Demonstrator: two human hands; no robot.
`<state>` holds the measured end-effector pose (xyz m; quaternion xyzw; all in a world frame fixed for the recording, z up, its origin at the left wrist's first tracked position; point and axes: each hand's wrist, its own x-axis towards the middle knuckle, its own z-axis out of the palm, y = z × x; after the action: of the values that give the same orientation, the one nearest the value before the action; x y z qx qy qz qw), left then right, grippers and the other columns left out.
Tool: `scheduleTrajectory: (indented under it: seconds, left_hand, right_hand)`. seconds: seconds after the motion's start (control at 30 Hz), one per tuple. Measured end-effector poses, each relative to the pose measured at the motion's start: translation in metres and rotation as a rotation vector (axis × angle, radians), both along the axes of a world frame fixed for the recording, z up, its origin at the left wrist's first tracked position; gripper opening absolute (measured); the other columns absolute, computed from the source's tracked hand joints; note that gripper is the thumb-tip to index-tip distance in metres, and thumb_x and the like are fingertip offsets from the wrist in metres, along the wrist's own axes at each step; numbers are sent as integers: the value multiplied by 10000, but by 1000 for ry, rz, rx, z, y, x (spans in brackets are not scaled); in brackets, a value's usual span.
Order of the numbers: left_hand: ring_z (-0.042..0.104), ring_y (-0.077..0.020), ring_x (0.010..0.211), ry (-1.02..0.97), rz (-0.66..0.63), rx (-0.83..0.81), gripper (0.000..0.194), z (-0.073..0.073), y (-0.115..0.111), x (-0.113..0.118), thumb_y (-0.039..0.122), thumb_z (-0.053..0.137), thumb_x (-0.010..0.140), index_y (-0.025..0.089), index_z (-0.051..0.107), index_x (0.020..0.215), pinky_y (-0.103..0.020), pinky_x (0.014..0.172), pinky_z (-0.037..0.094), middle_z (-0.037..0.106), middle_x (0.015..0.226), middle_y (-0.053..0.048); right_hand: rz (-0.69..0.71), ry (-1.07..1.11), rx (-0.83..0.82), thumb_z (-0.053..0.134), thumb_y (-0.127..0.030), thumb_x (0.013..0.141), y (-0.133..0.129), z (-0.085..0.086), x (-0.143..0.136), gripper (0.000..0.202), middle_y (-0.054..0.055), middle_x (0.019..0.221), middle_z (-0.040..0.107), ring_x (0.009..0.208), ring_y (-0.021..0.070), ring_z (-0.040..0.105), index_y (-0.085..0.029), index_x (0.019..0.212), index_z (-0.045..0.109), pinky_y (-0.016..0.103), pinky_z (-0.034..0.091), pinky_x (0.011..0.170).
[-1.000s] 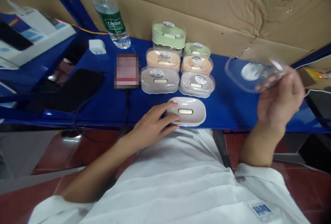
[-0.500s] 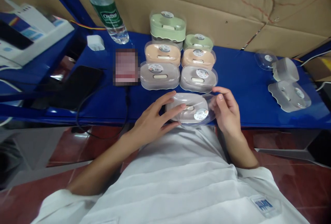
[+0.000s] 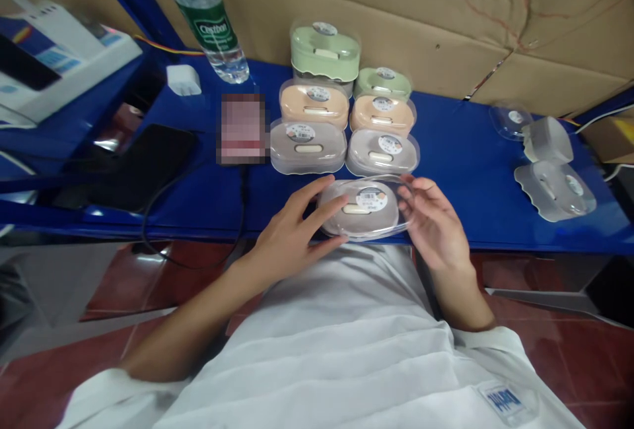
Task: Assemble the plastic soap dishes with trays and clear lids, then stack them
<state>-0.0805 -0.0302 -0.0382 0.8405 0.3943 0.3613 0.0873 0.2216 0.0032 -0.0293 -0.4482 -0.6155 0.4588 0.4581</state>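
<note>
A small greyish oval box (image 3: 341,223) with a pale slot-like piece on top lies at the table's front edge. My left hand (image 3: 292,231) spans its left end, fingertips at the far edge and on top, thumb at the near edge. Over the box lies a clear plastic lid (image 3: 391,185) with a round barcode sticker, slightly offset to the right. My right hand (image 3: 438,224) pinches the lid's right end between thumb and fingers. Whether the lid is seated on the box cannot be made out.
Behind stand two columns of lidded boxes: grey (image 3: 307,148), orange (image 3: 314,105) and green (image 3: 324,53). At right lie another grey box (image 3: 555,191), a pale box part (image 3: 549,138) and a clear lid (image 3: 510,119). Left are a water bottle (image 3: 212,26), a black phone-like slab (image 3: 148,165) and a cable.
My right hand has turned and drawn the clear lid, so its sticker has moved up and left over the box. My left hand stays nearly where it was on the box.
</note>
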Motion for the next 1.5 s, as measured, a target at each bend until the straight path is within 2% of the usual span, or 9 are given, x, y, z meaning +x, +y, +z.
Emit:
scheduleTrajectory:
  seconds: [0.17, 0.33, 0.53, 0.67, 0.8, 0.93, 1.13, 1.3, 1.5]
  left_hand:
    - [597, -352, 1502, -42, 31, -4, 802, -3, 0, 1, 400, 773, 1046, 379, 353, 1729, -522, 1199, 610, 516, 1655, -168]
    - [582, -357, 1534, -48, 65, -26, 834, -4, 2, 1, 453, 782, 1036, 356, 340, 1737, -565, 1274, 542, 535, 1665, -169]
    - [569, -342, 1566, -44, 62, -52, 844, -4, 3, 0, 500, 767, 1040, 322, 336, 1745, -538, 1277, 540, 529, 1709, -170]
    - [571, -330, 1569, -37, 68, -20, 884, -6, 2, -1, 488, 768, 1042, 321, 294, 1769, -494, 1241, 577, 500, 1745, -168]
    - [604, -328, 1537, -42, 76, -19, 892, -10, 3, -1, 521, 761, 1041, 336, 291, 1775, -479, 1196, 615, 515, 1737, -155]
    - [611, -326, 1531, -42, 84, -43, 877, -11, 4, 0, 573, 738, 1042, 327, 312, 1767, -479, 1184, 622, 554, 1709, -145]
    - [622, -306, 1523, -71, 82, -91, 777, -11, 5, 0, 563, 724, 1056, 298, 394, 1707, -488, 1236, 577, 610, 1653, -136]
    - [659, -325, 1471, -73, 111, -118, 764, -15, 7, 0, 533, 760, 1035, 293, 415, 1674, -515, 1194, 606, 635, 1605, -144]
    - [622, -335, 1510, -14, 132, -113, 747, -11, 6, 3, 537, 695, 1073, 286, 376, 1700, -506, 1179, 613, 594, 1655, -147]
  right_hand:
    - [32, -238, 245, 603, -545, 1109, -4, 3, -9, 329, 89, 1628, 558, 1580, 326, 518, -355, 1358, 703, 534, 536, 1243]
    - [163, -538, 403, 741, -597, 1024, -8, 12, -6, 643, 119, 1692, 431, 1630, 379, 428, -392, 1608, 567, 605, 403, 1356]
    - [168, -630, 521, 792, -519, 1011, -7, 8, -1, 799, 110, 1665, 437, 1563, 367, 508, -474, 1724, 433, 585, 500, 1296]
    - [150, -707, 642, 794, -508, 1005, -6, 9, 1, 853, 104, 1695, 476, 1549, 385, 533, -487, 1751, 381, 620, 495, 1290]
    - [189, -790, 678, 822, -561, 961, -3, 13, 6, 812, 83, 1717, 501, 1539, 398, 547, -488, 1698, 489, 638, 491, 1279]
    - [177, -810, 710, 846, -501, 963, -3, 11, 7, 759, 45, 1668, 577, 1504, 388, 576, -514, 1658, 538, 642, 506, 1269]
    - [245, -792, 650, 777, -420, 1036, -8, 13, 2, 844, 76, 1772, 432, 1596, 351, 522, -509, 1756, 346, 582, 551, 1266]
    - [261, -809, 566, 802, -388, 1022, -10, 17, 0, 912, 27, 1821, 367, 1619, 327, 498, -541, 1762, 291, 508, 582, 1243]
    - [201, -773, 720, 847, -369, 983, -8, 7, 6, 1028, 37, 1813, 390, 1606, 311, 514, -485, 1794, 225, 493, 517, 1301]
